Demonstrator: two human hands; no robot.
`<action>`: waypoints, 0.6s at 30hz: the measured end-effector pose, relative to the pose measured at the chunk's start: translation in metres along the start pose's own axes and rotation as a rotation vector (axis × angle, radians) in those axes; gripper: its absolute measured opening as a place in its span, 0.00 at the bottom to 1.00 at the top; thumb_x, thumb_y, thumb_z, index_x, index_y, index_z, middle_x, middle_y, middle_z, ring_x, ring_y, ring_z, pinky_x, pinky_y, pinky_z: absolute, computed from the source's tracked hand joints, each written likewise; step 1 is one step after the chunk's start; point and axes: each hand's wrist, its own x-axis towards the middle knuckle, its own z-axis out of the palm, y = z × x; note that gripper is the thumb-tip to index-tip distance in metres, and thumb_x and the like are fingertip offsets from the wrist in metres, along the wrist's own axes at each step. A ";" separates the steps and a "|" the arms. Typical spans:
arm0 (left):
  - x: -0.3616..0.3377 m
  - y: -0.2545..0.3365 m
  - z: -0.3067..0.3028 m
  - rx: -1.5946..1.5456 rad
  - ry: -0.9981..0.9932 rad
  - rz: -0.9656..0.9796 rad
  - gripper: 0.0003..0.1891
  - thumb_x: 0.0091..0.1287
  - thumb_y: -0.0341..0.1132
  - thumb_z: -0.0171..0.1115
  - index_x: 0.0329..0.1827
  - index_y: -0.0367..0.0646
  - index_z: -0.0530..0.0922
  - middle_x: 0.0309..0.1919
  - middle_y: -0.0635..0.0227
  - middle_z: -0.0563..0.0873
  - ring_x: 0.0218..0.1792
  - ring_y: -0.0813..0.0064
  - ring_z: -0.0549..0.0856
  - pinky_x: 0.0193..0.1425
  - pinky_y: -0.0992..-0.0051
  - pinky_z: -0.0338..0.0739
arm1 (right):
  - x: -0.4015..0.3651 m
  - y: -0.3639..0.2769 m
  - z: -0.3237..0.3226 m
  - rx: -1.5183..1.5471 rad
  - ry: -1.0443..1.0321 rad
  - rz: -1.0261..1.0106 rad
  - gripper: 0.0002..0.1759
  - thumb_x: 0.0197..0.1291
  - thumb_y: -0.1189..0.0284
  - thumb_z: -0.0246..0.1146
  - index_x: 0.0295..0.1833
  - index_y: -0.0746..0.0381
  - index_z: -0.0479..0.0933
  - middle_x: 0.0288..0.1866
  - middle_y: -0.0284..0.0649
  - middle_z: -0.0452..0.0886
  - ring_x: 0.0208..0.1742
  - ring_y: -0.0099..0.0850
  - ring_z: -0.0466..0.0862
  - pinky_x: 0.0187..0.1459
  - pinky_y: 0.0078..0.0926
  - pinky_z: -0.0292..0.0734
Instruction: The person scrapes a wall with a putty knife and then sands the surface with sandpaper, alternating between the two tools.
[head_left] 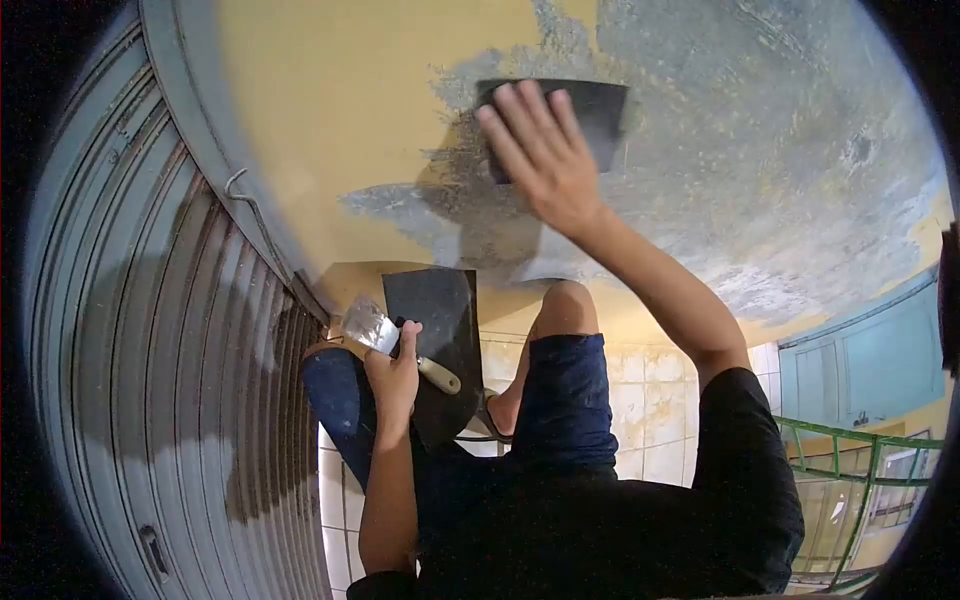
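Note:
High on the wall, my right hand (545,155) lies flat with its fingers spread over a dark sheet of sandpaper (600,120), which rests against a patchy grey area (700,150) of the yellow wall. Down at my left thigh, my left hand (393,375) is closed around a putty knife. The knife's metal blade (369,325) points up and left, and its pale handle (438,376) sticks out to the right of my fingers. Another dark sheet (445,310) stands between my knees, partly behind the handle, its lower end over my lap.
A ribbed metal shutter (180,350) runs along the left side, with a bent metal hook (245,195) on its frame. White floor tiles (650,400) lie below. At the right are a blue cabinet door (860,385) and a green metal frame (868,480).

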 end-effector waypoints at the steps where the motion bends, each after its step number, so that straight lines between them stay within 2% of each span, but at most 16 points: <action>1: -0.002 0.000 0.000 -0.003 0.002 0.001 0.17 0.80 0.41 0.66 0.48 0.31 0.90 0.45 0.58 0.95 0.48 0.69 0.92 0.59 0.67 0.81 | -0.001 -0.008 0.003 0.062 -0.043 -0.055 0.34 0.68 0.73 0.58 0.81 0.63 0.71 0.84 0.54 0.69 0.85 0.53 0.67 0.83 0.60 0.58; 5: -0.001 -0.004 -0.001 -0.034 0.008 -0.045 0.17 0.80 0.40 0.67 0.49 0.31 0.90 0.45 0.58 0.95 0.48 0.69 0.92 0.59 0.68 0.81 | -0.006 -0.011 -0.026 0.138 -0.059 -0.042 0.34 0.67 0.73 0.59 0.79 0.62 0.73 0.82 0.54 0.71 0.84 0.52 0.70 0.82 0.59 0.61; 7: 0.001 -0.005 -0.001 -0.042 -0.005 -0.044 0.16 0.80 0.40 0.67 0.49 0.31 0.90 0.45 0.58 0.95 0.49 0.69 0.92 0.59 0.68 0.81 | -0.006 -0.011 -0.060 0.138 0.023 -0.020 0.30 0.66 0.73 0.60 0.75 0.63 0.78 0.78 0.53 0.77 0.79 0.51 0.75 0.78 0.58 0.68; 8: 0.002 -0.004 -0.001 -0.046 0.004 -0.045 0.16 0.80 0.40 0.67 0.49 0.31 0.90 0.46 0.58 0.95 0.49 0.69 0.92 0.59 0.68 0.81 | -0.004 -0.011 -0.073 0.163 0.138 -0.016 0.27 0.65 0.74 0.65 0.70 0.64 0.81 0.69 0.52 0.84 0.67 0.50 0.85 0.69 0.49 0.79; 9: 0.002 -0.004 -0.002 -0.050 0.014 -0.047 0.16 0.80 0.40 0.67 0.50 0.32 0.90 0.46 0.58 0.95 0.49 0.69 0.92 0.59 0.68 0.81 | -0.007 -0.016 -0.084 0.159 0.142 -0.015 0.27 0.65 0.74 0.65 0.70 0.64 0.81 0.69 0.52 0.84 0.67 0.50 0.85 0.69 0.49 0.79; 11: 0.001 -0.005 -0.002 -0.039 0.010 -0.039 0.16 0.80 0.39 0.67 0.50 0.32 0.90 0.46 0.58 0.95 0.49 0.69 0.92 0.59 0.68 0.81 | -0.011 -0.023 -0.099 0.538 0.179 0.305 0.24 0.62 0.75 0.69 0.64 0.67 0.84 0.61 0.51 0.88 0.55 0.47 0.90 0.60 0.40 0.85; 12: 0.001 -0.005 -0.002 -0.030 0.006 -0.036 0.16 0.80 0.39 0.67 0.50 0.32 0.90 0.47 0.58 0.95 0.50 0.68 0.92 0.59 0.69 0.81 | -0.009 -0.022 -0.095 0.601 0.259 0.419 0.16 0.67 0.74 0.71 0.57 0.68 0.86 0.53 0.46 0.90 0.47 0.38 0.90 0.53 0.32 0.85; 13: 0.001 -0.005 -0.002 -0.032 0.010 -0.030 0.16 0.80 0.39 0.67 0.50 0.32 0.90 0.47 0.58 0.95 0.50 0.68 0.92 0.59 0.69 0.81 | -0.006 -0.023 -0.097 0.601 0.264 0.414 0.16 0.67 0.74 0.71 0.57 0.68 0.86 0.53 0.46 0.90 0.47 0.38 0.90 0.53 0.32 0.85; 15: -0.003 -0.002 -0.004 0.010 0.025 -0.037 0.17 0.80 0.40 0.67 0.50 0.32 0.90 0.47 0.58 0.95 0.50 0.68 0.92 0.59 0.68 0.81 | 0.001 -0.027 -0.101 1.055 0.029 1.171 0.14 0.74 0.69 0.71 0.53 0.70 0.85 0.48 0.40 0.91 0.45 0.29 0.88 0.49 0.27 0.83; 16: -0.003 -0.005 -0.005 0.010 0.032 -0.036 0.17 0.80 0.40 0.67 0.50 0.32 0.90 0.47 0.58 0.95 0.50 0.68 0.92 0.59 0.68 0.81 | -0.006 -0.024 -0.090 1.208 0.021 1.289 0.17 0.74 0.66 0.72 0.55 0.70 0.84 0.47 0.38 0.90 0.44 0.24 0.86 0.46 0.23 0.80; 17: -0.003 -0.008 -0.006 0.002 0.046 -0.053 0.17 0.80 0.41 0.67 0.51 0.32 0.90 0.47 0.58 0.95 0.50 0.68 0.92 0.60 0.68 0.81 | -0.007 -0.025 -0.088 1.216 0.021 1.284 0.17 0.74 0.66 0.72 0.55 0.70 0.84 0.47 0.38 0.90 0.44 0.24 0.86 0.46 0.23 0.80; 18: -0.003 -0.011 -0.007 -0.004 0.058 -0.072 0.18 0.80 0.42 0.67 0.51 0.32 0.90 0.47 0.58 0.95 0.50 0.67 0.92 0.60 0.68 0.81 | -0.008 -0.028 -0.087 1.427 -0.032 1.378 0.18 0.72 0.68 0.74 0.56 0.71 0.83 0.47 0.39 0.90 0.43 0.25 0.87 0.47 0.23 0.81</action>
